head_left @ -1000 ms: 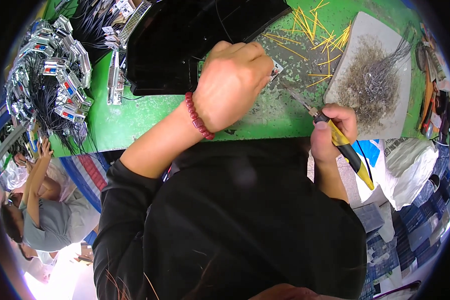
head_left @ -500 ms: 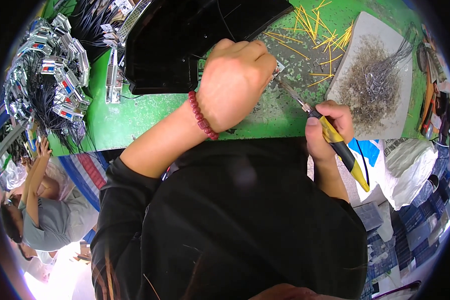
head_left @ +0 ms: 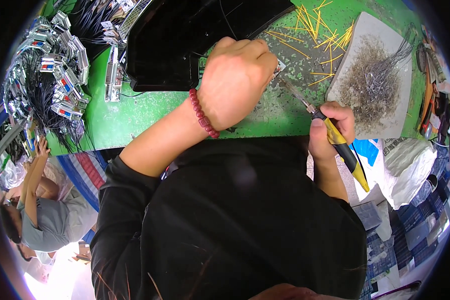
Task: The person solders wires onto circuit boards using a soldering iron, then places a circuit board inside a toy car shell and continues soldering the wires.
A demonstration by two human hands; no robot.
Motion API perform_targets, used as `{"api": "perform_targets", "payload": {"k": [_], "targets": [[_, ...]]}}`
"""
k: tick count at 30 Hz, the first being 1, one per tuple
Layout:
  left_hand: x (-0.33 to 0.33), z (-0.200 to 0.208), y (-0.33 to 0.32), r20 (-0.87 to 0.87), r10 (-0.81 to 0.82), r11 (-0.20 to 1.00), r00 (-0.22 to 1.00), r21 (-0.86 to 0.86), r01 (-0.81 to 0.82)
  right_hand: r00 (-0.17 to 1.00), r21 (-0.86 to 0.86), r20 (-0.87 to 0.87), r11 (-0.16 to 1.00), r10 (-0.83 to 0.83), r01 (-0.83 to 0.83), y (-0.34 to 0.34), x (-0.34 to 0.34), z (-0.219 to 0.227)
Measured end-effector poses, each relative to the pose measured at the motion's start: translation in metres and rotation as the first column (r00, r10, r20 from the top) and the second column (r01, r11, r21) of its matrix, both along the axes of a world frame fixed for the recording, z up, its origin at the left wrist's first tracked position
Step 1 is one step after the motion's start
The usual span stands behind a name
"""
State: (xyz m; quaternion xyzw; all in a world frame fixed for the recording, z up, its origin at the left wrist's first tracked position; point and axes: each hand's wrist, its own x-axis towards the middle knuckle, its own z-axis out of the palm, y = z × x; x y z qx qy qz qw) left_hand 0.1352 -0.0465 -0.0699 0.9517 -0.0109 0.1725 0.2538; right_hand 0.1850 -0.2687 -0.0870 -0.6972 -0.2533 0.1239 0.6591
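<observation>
My left hand (head_left: pixel 237 82), a red bead bracelet at its wrist, is closed with its back turned up over the green bench. A small, pale circuit board (head_left: pixel 280 66) pokes out at its right side; the fingers gripping it are mostly hidden beneath the hand. In my right hand (head_left: pixel 332 130) is a yellow and black soldering iron (head_left: pixel 337 137), held like a pen. Its thin tip slants up and left, a short way below and right of the board. Just behind my left hand stands a black plastic housing (head_left: pixel 160 55) with a dark wire.
Yellow thin tubes (head_left: pixel 315 30) lie scattered at the back right. A grey slab (head_left: pixel 352 122) bears dark residue and a tangle of thin wire. Metal connector parts with black cables (head_left: pixel 60 75) crowd the left. Another person (head_left: pixel 50 220) sits at the far left.
The soldering iron has shifted slightly right and down, its tip drawing away from the board. My left hand has hardly moved.
</observation>
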Motion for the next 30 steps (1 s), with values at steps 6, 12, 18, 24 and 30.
{"api": "perform_targets", "payload": {"k": [6, 12, 18, 24, 30], "targets": [[-0.0004, 0.0003, -0.0001, -0.008, 0.002, 1.0, 1.0, 0.0, -0.002, 1.0, 0.026, -0.013, 0.999, 0.024, -0.024, -0.0001, 0.0, -0.0011], [0.0007, -0.0021, -0.0002, 0.017, 0.005, 1.0, 1.0, 0.006, -0.005, 1.0, -0.002, -0.017, 1.0, 0.006, -0.006, 0.002, 0.0, 0.0008], [0.0006, -0.0027, 0.0003, 0.013, -0.006, 1.0, 1.0, 0.015, 0.006, 1.0, -0.039, 0.011, 0.999, 0.029, -0.029, 0.0043, 0.0014, 0.0012], [-0.0012, -0.0027, 0.0, 0.023, -0.003, 1.0, 1.0, 0.016, 0.003, 1.0, -0.069, 0.008, 0.997, 0.03, -0.029, 0.0058, 0.0013, 0.0002], [0.0006, -0.0053, 0.0002, 0.032, -0.011, 1.0, 0.999, 0.01, 0.01, 0.999, 0.08, -0.042, 0.996, -0.025, 0.028, 0.0018, -0.0005, -0.0064]]}}
